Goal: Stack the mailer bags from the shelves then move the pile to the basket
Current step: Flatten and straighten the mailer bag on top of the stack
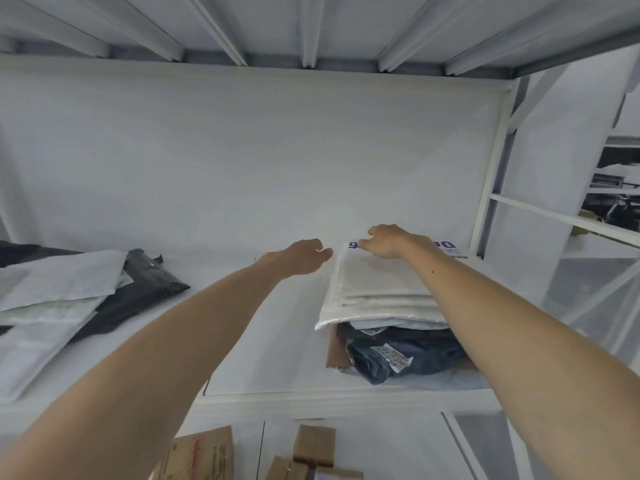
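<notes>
From the head camera, the white metal shelf board (270,341) lies bare left of the stack of mailer bags (381,327), and that open strip runs from the white front lip (311,398) back to the rear wall. Right of the stack stands the white upright post (491,168), close to its far corner. The stack sits near the front lip. A cream padded mailer bag (377,282) lies flat and square on top, over thinner white ones, and a crumpled dark blue plastic bag with a white label (398,362) bulges out at the bottom. The right hand (384,242) rests on the far edge of the cream bag, fingers curled down over it in a grip. The left hand (301,256) hovers just left of the stack's far corner, thumb and fingers parted in a loose curve and apparently holding nothing. Far left of the stack sprawls a loose pile of white and black mailer bags (59,296). Below the stack, brown cardboard boxes (204,455) show.
</notes>
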